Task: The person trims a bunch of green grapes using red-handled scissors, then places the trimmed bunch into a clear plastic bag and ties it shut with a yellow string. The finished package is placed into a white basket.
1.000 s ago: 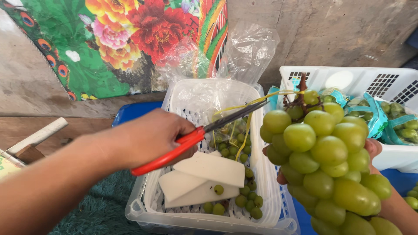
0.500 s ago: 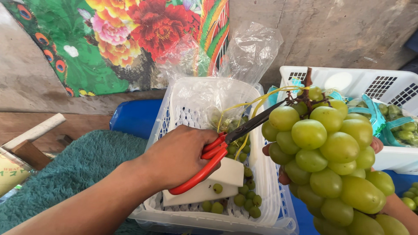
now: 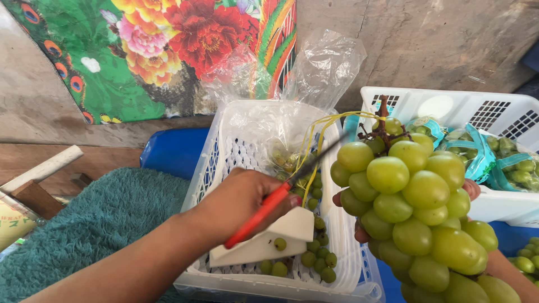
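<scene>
My left hand grips red-handled scissors, whose dark blades point up and right toward the top of a large bunch of green grapes. My right hand holds that bunch from behind and is mostly hidden; only fingertips show at its edges. The bunch hangs with its brown stem upward, over the right rim of a white plastic basket. In the basket lie several loose small grapes and a white foam wedge.
A second white basket at the right holds bagged grapes. A clear plastic bag stands behind the first basket. A teal towel, a blue surface and a wooden stick are at the left, with a floral cloth on the wall.
My left hand with the scissors has moved right and down over the basket. The grape bunch has stayed at the right and shifted slightly upward.
</scene>
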